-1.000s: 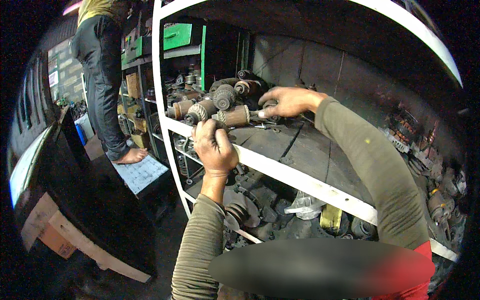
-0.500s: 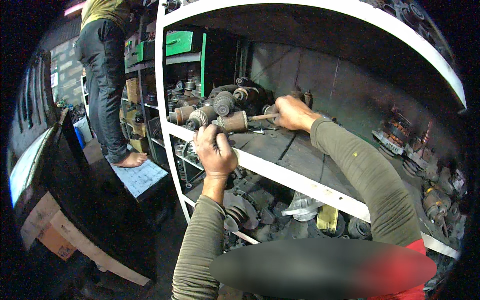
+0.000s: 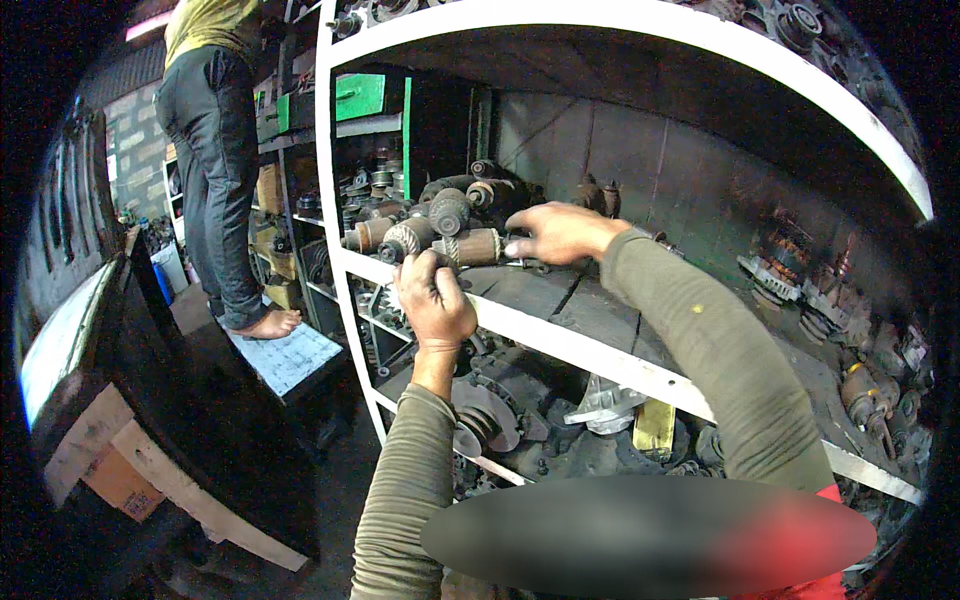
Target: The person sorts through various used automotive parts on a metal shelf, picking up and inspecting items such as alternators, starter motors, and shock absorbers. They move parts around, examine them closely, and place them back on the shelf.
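Note:
On the middle shelf lies a pile of starter-motor armatures (image 3: 448, 212), dark and brownish cylinders with ribbed or coiled ends. My left hand (image 3: 436, 298) is closed round the white front rail (image 3: 575, 347) of that shelf, knuckles up. Just beyond it, one armature (image 3: 472, 247) lies sideways at the front of the pile. To its right hovers my right hand (image 3: 560, 234), thumb and fingers apart, close to the armature's right end. I cannot tell whether the fingertips touch it. Nothing shows in that hand's grasp.
Below are dusty metal parts, including a yellow block (image 3: 654, 430). More parts, among them a copper-wound stator (image 3: 785, 265), lie on the right. A white upright post (image 3: 328, 150) bounds the shelf's left. Beyond it, a barefoot person (image 3: 212, 170) stands on a pale board (image 3: 285, 358).
My right hand has let go of the thin brownish rod at the armature's end, and its fingers have spread. It has shifted slightly left. My left hand keeps its place on the rail.

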Action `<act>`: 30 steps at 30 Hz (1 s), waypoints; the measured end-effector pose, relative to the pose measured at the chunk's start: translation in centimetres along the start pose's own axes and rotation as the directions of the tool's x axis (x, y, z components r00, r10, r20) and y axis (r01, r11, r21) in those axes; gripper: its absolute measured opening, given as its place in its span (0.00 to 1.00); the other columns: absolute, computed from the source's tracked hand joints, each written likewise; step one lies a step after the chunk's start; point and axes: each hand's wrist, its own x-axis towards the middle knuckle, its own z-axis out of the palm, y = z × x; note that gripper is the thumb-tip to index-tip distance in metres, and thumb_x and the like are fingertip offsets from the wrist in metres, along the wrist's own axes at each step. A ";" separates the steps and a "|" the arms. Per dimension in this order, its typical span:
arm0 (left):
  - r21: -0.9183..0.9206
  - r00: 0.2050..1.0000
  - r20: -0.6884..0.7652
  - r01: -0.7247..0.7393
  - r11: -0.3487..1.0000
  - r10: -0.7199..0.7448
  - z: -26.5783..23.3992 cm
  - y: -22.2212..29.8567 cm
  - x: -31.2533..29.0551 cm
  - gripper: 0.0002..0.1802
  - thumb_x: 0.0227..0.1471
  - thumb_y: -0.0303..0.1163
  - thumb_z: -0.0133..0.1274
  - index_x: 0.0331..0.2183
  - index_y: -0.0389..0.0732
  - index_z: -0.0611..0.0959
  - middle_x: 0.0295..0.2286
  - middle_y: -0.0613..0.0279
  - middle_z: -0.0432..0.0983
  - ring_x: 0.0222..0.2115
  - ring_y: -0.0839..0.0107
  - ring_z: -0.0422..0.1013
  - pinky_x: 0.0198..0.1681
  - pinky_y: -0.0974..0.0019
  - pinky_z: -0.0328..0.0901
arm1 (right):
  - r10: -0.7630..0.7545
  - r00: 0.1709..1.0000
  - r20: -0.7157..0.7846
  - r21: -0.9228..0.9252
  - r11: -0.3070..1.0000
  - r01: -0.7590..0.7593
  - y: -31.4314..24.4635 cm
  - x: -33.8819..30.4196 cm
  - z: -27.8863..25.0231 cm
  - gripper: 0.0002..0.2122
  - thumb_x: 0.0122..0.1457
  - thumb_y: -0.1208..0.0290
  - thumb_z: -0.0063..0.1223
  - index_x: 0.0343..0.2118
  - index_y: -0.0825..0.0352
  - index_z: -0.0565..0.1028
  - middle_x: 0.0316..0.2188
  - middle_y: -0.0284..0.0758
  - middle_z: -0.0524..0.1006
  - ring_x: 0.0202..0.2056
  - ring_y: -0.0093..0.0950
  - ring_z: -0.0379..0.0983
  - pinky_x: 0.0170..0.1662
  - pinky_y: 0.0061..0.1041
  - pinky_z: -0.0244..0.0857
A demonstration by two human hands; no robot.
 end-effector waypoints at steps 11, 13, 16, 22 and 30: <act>0.058 0.998 -0.057 -0.013 0.998 0.016 1.3 -3.7 -1.8 0.10 0.51 0.29 0.48 0.34 0.35 0.81 0.31 0.45 0.74 0.36 0.45 0.70 0.45 0.49 0.63 | -0.118 0.971 -0.206 -0.458 0.889 0.011 2.7 -8.3 -2.9 0.08 0.49 0.72 0.57 0.31 0.67 0.82 0.32 0.49 0.82 0.35 0.47 0.81 0.39 0.44 0.75; 0.058 0.994 -0.068 0.089 0.994 -0.085 1.9 -6.0 -2.6 0.12 0.51 0.27 0.50 0.37 0.34 0.81 0.38 0.45 0.77 0.43 0.48 0.72 0.53 0.53 0.64 | -0.026 0.958 -0.286 -0.447 0.888 -0.110 5.4 -14.4 -4.6 0.08 0.49 0.73 0.57 0.31 0.68 0.81 0.31 0.51 0.81 0.35 0.48 0.81 0.38 0.45 0.75; 0.278 0.999 0.048 0.005 0.960 -0.019 2.5 -9.6 -2.7 0.15 0.58 0.31 0.52 0.44 0.34 0.82 0.43 0.50 0.80 0.45 0.56 0.74 0.54 0.57 0.65 | 0.220 0.884 -0.413 -0.439 0.802 -0.405 10.1 -26.1 -7.1 0.07 0.49 0.74 0.57 0.31 0.69 0.81 0.30 0.53 0.80 0.35 0.49 0.80 0.39 0.47 0.74; 0.342 0.954 -0.002 -0.282 0.896 0.301 1.3 -9.5 -1.4 0.24 0.59 0.35 0.47 0.53 0.30 0.76 0.54 0.35 0.69 0.57 0.40 0.62 0.64 0.50 0.53 | 0.721 0.488 -0.491 -0.367 0.337 -0.867 15.8 -47.5 -14.1 0.11 0.52 0.68 0.58 0.33 0.72 0.81 0.35 0.55 0.80 0.39 0.48 0.80 0.44 0.44 0.74; 0.340 0.962 0.271 -0.071 0.938 -0.025 0.0 -3.6 1.5 0.30 0.46 0.33 0.59 0.51 0.32 0.75 0.48 0.38 0.71 0.53 0.42 0.64 0.61 0.48 0.55 | 0.802 0.267 -0.535 -0.277 0.132 -0.952 28.8 -67.6 -11.0 0.18 0.60 0.60 0.54 0.47 0.69 0.77 0.46 0.53 0.77 0.47 0.48 0.75 0.49 0.44 0.69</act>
